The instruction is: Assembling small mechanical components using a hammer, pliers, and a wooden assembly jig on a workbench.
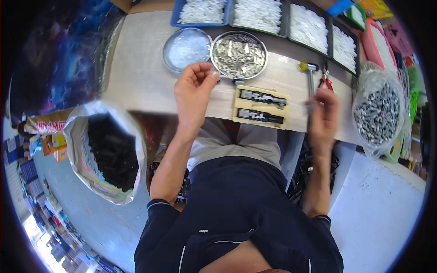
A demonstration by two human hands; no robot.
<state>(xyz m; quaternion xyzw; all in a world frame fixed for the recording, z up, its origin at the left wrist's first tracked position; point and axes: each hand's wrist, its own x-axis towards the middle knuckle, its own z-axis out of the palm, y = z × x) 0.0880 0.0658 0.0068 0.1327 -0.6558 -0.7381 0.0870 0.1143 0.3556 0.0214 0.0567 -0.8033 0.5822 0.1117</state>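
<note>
My left hand [193, 93] hovers over the table's front edge, its fingertips curled together at the rim of a round metal dish [239, 54] full of small silver metal pieces. Whether it pinches a piece is unclear. To its right lies a pale wooden jig block [240, 103] carrying two dark metal assemblies [261, 98] side by side. My right hand [323, 116], blurred, is closed around the lower end of the handle of a small hammer [310, 75] with a yellow-tipped head, just right of the jig.
A round dish of white parts [186, 49] sits left of the metal dish. Several trays of white parts [257, 13] line the table's far edge. Red-handled pliers [325, 82] lie by a clear bag of silver parts [378, 111]. A large sack of black parts [111, 150] stands on the floor at left.
</note>
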